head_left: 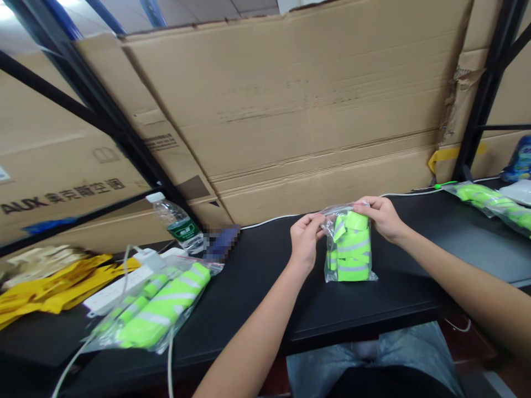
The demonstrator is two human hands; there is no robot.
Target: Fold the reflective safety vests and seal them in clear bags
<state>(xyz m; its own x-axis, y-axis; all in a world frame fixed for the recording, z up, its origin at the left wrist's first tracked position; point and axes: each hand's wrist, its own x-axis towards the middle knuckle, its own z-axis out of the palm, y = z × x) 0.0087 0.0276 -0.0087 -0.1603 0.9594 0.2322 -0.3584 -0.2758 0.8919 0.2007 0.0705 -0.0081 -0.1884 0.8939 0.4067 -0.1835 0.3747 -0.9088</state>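
A clear bag [352,257] of green striped material is over the counter [244,282], long axis upright, mouth uppermost. Its body sits below and between the left hand [305,239] and right hand [382,218], each pinching the top edge, fingertips together.

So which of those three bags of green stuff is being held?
The middle bag, pinched along its top by the left hand and right hand. The left bag, beside the power strip, and the right bag both lie untouched.
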